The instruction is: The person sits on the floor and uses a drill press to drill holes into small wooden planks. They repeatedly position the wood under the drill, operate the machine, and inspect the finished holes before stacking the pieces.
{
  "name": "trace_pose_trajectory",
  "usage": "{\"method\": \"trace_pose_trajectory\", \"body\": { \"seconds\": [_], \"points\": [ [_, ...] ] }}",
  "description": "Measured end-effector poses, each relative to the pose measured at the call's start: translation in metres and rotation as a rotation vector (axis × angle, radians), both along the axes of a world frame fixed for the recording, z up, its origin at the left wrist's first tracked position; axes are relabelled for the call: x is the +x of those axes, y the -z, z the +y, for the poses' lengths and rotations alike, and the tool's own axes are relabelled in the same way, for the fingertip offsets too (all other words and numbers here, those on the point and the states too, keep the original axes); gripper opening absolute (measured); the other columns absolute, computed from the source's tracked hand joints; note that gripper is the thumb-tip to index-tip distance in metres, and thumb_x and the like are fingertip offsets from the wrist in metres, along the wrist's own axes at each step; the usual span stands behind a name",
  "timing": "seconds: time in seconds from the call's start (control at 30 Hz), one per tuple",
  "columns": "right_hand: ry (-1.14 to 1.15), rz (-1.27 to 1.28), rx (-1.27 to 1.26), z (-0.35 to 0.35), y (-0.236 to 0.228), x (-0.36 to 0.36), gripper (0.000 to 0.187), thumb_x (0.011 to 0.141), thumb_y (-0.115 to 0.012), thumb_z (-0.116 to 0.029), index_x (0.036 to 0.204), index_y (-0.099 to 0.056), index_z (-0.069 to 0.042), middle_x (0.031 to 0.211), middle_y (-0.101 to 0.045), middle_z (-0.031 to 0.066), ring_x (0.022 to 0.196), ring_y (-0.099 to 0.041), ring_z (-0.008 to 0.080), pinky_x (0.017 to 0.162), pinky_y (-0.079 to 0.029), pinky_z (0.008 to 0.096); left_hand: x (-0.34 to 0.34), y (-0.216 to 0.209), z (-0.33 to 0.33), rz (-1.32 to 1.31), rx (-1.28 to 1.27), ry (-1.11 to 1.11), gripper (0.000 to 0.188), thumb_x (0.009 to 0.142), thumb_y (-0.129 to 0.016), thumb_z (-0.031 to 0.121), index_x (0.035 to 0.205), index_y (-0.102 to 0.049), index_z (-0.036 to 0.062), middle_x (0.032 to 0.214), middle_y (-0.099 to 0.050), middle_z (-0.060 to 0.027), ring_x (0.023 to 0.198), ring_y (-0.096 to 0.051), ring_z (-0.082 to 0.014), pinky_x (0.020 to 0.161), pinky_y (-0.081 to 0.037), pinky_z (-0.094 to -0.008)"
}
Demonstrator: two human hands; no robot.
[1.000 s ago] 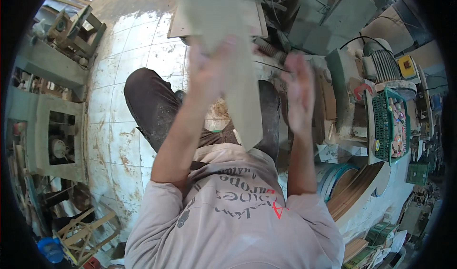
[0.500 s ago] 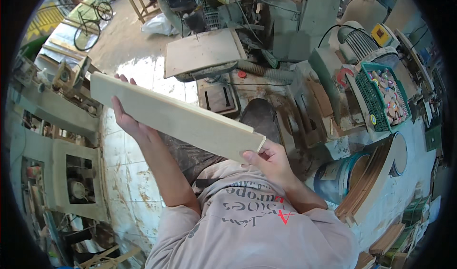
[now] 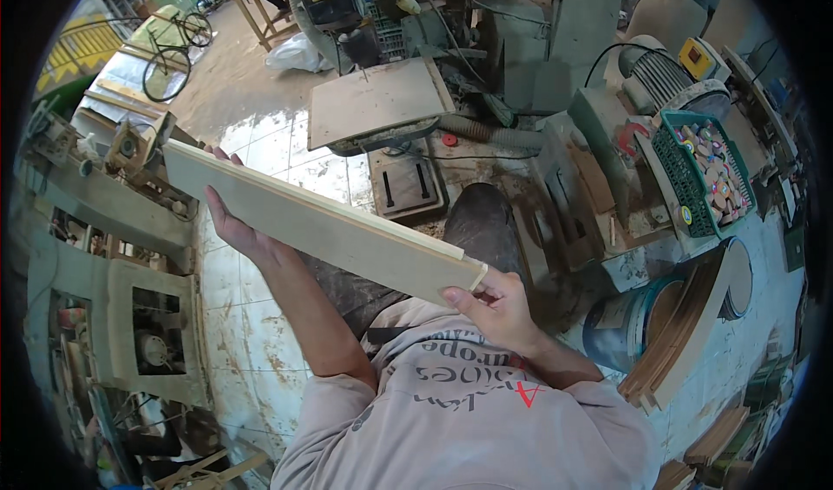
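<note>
A long pale wooden board slants across the front of my body, its far-left end higher up in the view. It has a light top edge with a small step near the right end. Under and around its left part, my left hand supports it, some fingertips showing beyond the upper edge. At the near right end, my right hand clasps the board, thumb on the facing side and the other fingers partly hidden behind it.
Ahead stands a drill press with a flat board table. To the right are a green basket of small coloured pieces, a motor, a bucket and stacked wood strips. Pale machinery lines the left.
The board has rolled slightly in my hands, so more of its light top edge shows. Both hands keep their hold, and the surroundings have shifted a little rightward in view.
</note>
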State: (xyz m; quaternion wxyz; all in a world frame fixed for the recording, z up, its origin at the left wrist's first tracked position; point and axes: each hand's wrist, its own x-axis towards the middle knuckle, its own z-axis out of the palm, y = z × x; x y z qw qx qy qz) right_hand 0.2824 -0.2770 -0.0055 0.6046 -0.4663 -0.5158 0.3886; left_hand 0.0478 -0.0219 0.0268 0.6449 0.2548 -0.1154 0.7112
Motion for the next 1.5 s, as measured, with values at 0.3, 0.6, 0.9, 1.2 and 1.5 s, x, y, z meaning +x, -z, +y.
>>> {"method": "trace_pose_trajectory", "body": {
  "seconds": [0.3, 0.6, 0.9, 1.2, 1.5],
  "points": [
    [-0.152, 0.214, -0.110, 0.003, -0.031, 0.004, 0.050, 0.086, -0.066, -0.003, 0.131, -0.045, 0.006, 0.107, -0.065, 0.0097, 0.096, -0.060, 0.0105, 0.081, -0.049, 0.0231, 0.010, 0.034, 0.021, 0.026, -0.370, 0.057, 0.043, 0.101, -0.033, 0.019, 0.138, -0.033, -0.0027, 0.133, -0.048, -0.0177, 0.124, -0.048, -0.0271, 0.110, -0.038, -0.0406],
    [-0.211, 0.382, -0.135, 0.005, -0.029, 0.008, 0.043, 0.091, -0.059, -0.006, 0.130, -0.044, 0.006, 0.117, -0.061, 0.0147, 0.107, -0.060, 0.0174, 0.092, -0.048, 0.0293, 0.017, 0.029, 0.017, 0.109, -0.485, -0.104, 0.044, 0.100, -0.035, 0.018, 0.137, -0.031, -0.0039, 0.133, -0.047, -0.0190, 0.122, -0.048, -0.0321, 0.106, -0.041, -0.0439],
    [-0.242, 0.580, -0.391, 0.025, 0.001, 0.032, 0.048, 0.099, -0.044, -0.037, 0.110, -0.057, 0.008, 0.078, -0.067, 0.0160, 0.064, -0.068, 0.0265, 0.061, -0.058, 0.0370, 0.022, 0.009, -0.001, 0.340, -0.689, -0.241, 0.047, 0.094, -0.040, 0.011, 0.136, -0.026, -0.0056, 0.125, -0.049, -0.0251, 0.114, -0.052, -0.0387, 0.098, -0.046, -0.0512],
    [-0.114, 0.808, -0.449, 0.028, 0.004, 0.026, 0.035, 0.096, -0.050, -0.032, 0.093, -0.060, 0.001, 0.057, -0.050, 0.0026, 0.038, -0.050, 0.0162, 0.040, -0.049, 0.0302, 0.014, 0.016, 0.004, 0.475, -0.881, -0.318, 0.038, 0.078, -0.052, 0.000, 0.113, -0.039, -0.0072, 0.098, -0.052, -0.0173, 0.093, -0.057, -0.0316, 0.085, -0.051, -0.0465],
    [-0.132, 0.824, -0.449, 0.029, 0.013, 0.031, 0.034, 0.092, -0.058, -0.035, 0.089, -0.059, -0.001, 0.056, -0.051, 0.0009, 0.039, -0.052, 0.0160, 0.041, -0.047, 0.0299, 0.018, 0.015, 0.003, 0.488, -0.906, -0.374, 0.032, 0.077, -0.052, -0.001, 0.106, -0.042, -0.0058, 0.097, -0.051, -0.0148, 0.090, -0.057, -0.0283, 0.082, -0.052, -0.0433]
  ]
}}
